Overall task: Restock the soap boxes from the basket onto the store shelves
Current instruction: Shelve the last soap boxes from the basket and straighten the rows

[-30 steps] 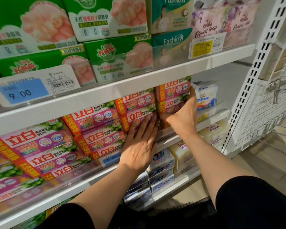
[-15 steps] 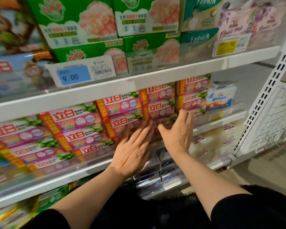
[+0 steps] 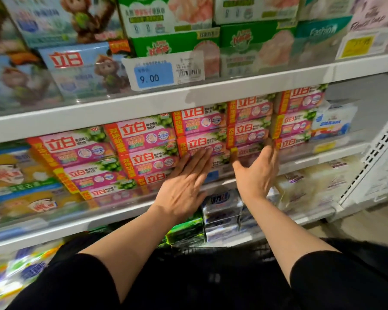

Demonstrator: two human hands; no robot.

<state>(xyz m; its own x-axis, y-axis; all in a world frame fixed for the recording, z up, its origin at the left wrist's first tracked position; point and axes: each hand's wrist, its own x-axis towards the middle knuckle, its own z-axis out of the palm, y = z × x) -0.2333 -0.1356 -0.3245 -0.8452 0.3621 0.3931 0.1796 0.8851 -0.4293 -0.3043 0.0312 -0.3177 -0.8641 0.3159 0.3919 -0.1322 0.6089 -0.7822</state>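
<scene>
Both hands were spread flat, fingers straight, gripping nothing. The left hand (image 3: 184, 184) pressed against the front of the pink-and-orange cardboard soap boxes (image 3: 141, 148) stacked in rows on the middle white metal shelf (image 3: 54, 229), and the right hand (image 3: 257, 175) stood edge-on just right of it, its fingertips near the next column of the same boxes. This looked like the squaring-up step, the stacks being nudged level behind the clear plastic shelf lip. No basket could be made out clearly; something dark sat low between the arms. The next move probably called for reaching down for another box and finding a gap for it. On the shelf above, green boxes (image 3: 177, 43) stood behind a blue price label (image 3: 154, 74) reading 9.00. A white perforated upright (image 3: 372, 162) closed the bay on the right.
</scene>
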